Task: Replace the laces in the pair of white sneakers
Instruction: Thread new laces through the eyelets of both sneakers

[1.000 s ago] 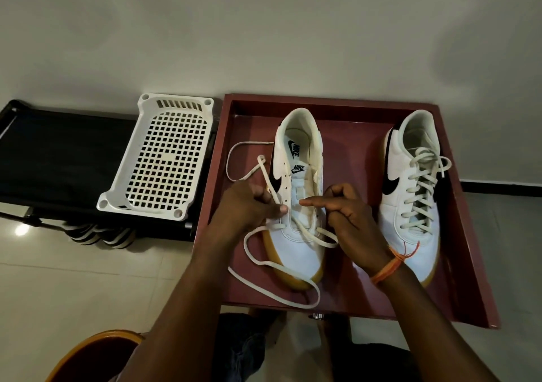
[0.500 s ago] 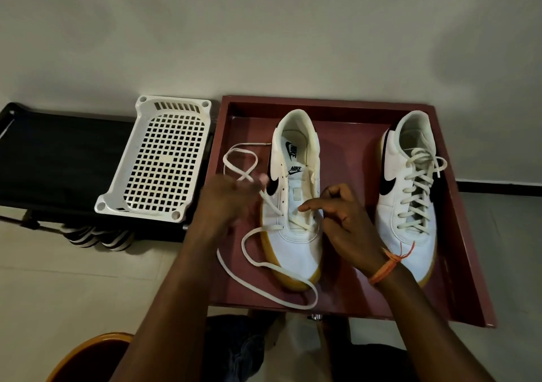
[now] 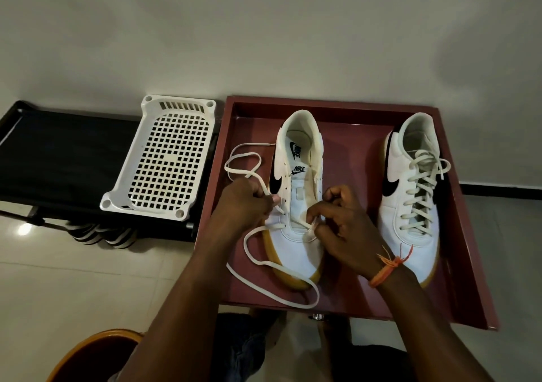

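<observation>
Both hands at the half-laced left-side sneaker (image 3: pixel 296 205) in the maroon tray (image 3: pixel 363 111).

Left hand (image 3: pixel 243 202) pinches the flat cream lace (image 3: pixel 258 264) beside the eyelets; right hand (image 3: pixel 343 223) fingers pinch it over the smooth white vamp. Laced sneaker (image 3: pixel 410 205) lies well apart; white perforated plastic basket (image 3: pixel 164 161) stands beside the tray.

Bare forearms, no sleeves; right hand (image 3: pixel 346 229) w/ frayed orange thread band (image 3: pixel 387 270) at wrist, left hand (image 3: pixel 243 202) w/o any.
</observation>
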